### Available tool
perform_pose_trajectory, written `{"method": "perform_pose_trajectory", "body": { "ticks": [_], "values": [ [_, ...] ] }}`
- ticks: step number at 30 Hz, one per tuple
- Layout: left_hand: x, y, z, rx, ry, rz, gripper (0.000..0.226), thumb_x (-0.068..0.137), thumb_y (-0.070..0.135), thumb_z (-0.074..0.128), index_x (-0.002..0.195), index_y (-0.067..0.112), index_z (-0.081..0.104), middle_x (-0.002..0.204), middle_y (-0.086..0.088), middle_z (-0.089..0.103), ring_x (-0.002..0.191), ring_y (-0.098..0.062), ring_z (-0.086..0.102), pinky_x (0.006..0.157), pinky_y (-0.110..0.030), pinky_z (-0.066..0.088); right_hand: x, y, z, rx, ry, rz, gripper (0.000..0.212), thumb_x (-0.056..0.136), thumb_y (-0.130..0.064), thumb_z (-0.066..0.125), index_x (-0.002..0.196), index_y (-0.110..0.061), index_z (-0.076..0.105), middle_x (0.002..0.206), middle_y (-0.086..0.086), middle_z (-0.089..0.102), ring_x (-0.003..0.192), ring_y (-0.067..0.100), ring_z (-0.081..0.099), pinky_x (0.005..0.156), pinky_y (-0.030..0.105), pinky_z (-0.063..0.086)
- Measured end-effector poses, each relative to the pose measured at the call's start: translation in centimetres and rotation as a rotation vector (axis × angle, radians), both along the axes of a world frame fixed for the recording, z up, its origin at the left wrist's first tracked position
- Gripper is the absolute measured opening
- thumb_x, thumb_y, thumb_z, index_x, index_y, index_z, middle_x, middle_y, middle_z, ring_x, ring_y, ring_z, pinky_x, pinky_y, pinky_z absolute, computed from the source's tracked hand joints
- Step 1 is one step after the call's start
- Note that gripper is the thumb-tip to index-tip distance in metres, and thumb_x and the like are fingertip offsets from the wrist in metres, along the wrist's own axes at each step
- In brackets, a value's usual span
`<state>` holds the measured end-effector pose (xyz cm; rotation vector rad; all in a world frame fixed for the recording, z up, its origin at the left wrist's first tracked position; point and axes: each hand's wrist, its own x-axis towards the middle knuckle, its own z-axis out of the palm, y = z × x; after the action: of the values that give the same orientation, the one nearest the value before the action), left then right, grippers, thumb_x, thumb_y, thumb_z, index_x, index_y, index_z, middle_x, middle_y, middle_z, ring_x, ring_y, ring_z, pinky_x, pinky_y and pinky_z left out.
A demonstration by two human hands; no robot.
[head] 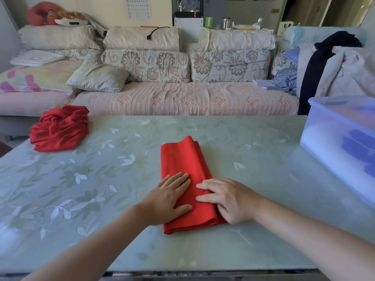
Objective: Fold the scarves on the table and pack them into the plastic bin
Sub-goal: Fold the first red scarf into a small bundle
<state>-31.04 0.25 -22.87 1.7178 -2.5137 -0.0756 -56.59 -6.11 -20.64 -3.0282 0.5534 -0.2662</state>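
A red scarf [182, 159], folded into a long narrow strip, lies in the middle of the green leaf-patterned table [101, 189]. My left hand [168, 197] lies flat on its near left part, fingers straight. My right hand [229, 199] presses on its near right edge, with the fingers spread on the cloth. A second red scarf [60, 128] sits crumpled at the far left corner of the table. The translucent plastic bin [341, 142] stands at the table's right edge, and something blue shows through its wall.
A floral sofa [182, 94] with cushions runs behind the table's far edge. Clothes hang in a heap over its right end [334, 67], just behind the bin. The near table edge runs along the bottom of the view.
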Motion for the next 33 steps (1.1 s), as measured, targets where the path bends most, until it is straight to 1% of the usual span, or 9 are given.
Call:
{"method": "perform_pose_trajectory", "body": {
  "ticks": [3,5,9,13,17,22,24,28,33],
  "values": [
    [0.7,1.2,0.2,-0.008,0.051,-0.076,0.080,0.089,0.070,0.038,0.156,0.029,0.018,0.162,0.011,0.013,0.149,-0.006,0.006,0.123,-0.033,0.007,-1.0,0.9,-0.3,0.049,0.078,-0.016,0.067,0.078,-0.036,0.059,0.143,-0.023,0.051,0.154,0.003,0.040,0.144,0.019,0.035,0.113,0.036,0.035],
    [0.9,1.9,0.7,0.004,0.072,-0.119,0.083,0.087,0.071,0.043,0.156,0.032,0.017,0.162,0.012,0.013,0.149,-0.004,0.006,0.122,-0.027,0.004,-1.4,1.1,-0.7,0.055,0.120,-0.045,0.073,0.082,-0.049,0.057,0.149,-0.025,0.042,0.159,0.000,0.033,0.147,0.017,0.030,0.116,0.035,0.031],
    [0.9,2.9,0.8,0.033,0.027,-0.121,0.091,0.083,0.078,0.042,0.156,0.031,0.014,0.164,0.009,0.002,0.150,-0.006,-0.008,0.123,-0.031,0.001,-1.0,0.9,-1.3,-0.107,0.093,0.019,0.069,0.079,-0.031,0.071,0.143,-0.020,0.050,0.144,0.007,0.054,0.129,0.025,0.055,0.099,0.039,0.053],
    [0.1,3.6,1.4,-0.006,0.027,-0.116,0.089,0.077,0.078,0.051,0.147,0.028,0.029,0.162,0.003,0.019,0.150,-0.014,0.013,0.121,-0.035,0.020,-0.3,1.4,-1.4,-0.093,-0.019,0.033,0.059,0.070,-0.011,0.073,0.127,-0.017,0.061,0.129,0.006,0.060,0.107,0.025,0.065,0.081,0.036,0.058],
    [-1.1,4.6,1.9,-0.206,0.050,-0.163,0.078,0.070,0.066,0.064,0.132,0.022,0.050,0.137,0.006,0.053,0.122,-0.015,0.052,0.098,-0.032,0.047,0.3,1.2,-1.1,0.096,-0.239,-0.140,0.042,0.072,-0.013,0.063,0.113,-0.021,0.067,0.106,-0.005,0.067,0.088,0.021,0.067,0.071,0.029,0.054],
    [-2.1,4.7,2.4,-0.301,0.137,-0.058,0.057,0.067,0.028,0.060,0.123,0.022,0.051,0.105,0.007,0.058,0.089,-0.018,0.058,0.065,-0.026,0.048,0.7,1.3,0.4,0.103,-0.415,-0.233,0.030,0.073,-0.023,0.057,0.100,-0.024,0.068,0.091,-0.011,0.069,0.076,0.016,0.065,0.065,0.024,0.047],
    [-1.9,4.5,2.8,-0.285,0.238,0.024,0.046,0.068,0.022,0.056,0.115,0.024,0.055,0.095,0.008,0.061,0.078,-0.019,0.059,0.058,-0.023,0.042,0.4,1.3,0.7,0.033,-0.400,-0.172,0.037,0.074,-0.028,0.057,0.110,-0.023,0.065,0.099,-0.011,0.066,0.080,0.016,0.065,0.067,0.025,0.048],
    [-0.8,3.8,3.7,-0.161,0.459,0.130,0.034,0.073,0.020,0.057,0.106,0.027,0.061,0.074,0.014,0.060,0.062,-0.008,0.052,0.057,-0.022,0.042,0.3,1.1,0.2,-0.158,-0.186,-0.003,0.063,0.075,-0.038,0.066,0.134,-0.022,0.052,0.128,-0.005,0.057,0.114,0.015,0.056,0.091,0.030,0.044],
    [0.5,2.3,4.4,-0.079,0.603,0.238,0.033,0.082,0.006,0.062,0.106,0.028,0.066,0.072,0.017,0.059,0.063,-0.001,0.053,0.061,-0.009,0.039,1.5,0.7,0.6,0.289,-0.440,-0.191,0.030,0.084,-0.013,0.066,0.111,-0.026,0.063,0.090,-0.012,0.069,0.079,0.009,0.065,0.071,0.024,0.048]
  ]
}}
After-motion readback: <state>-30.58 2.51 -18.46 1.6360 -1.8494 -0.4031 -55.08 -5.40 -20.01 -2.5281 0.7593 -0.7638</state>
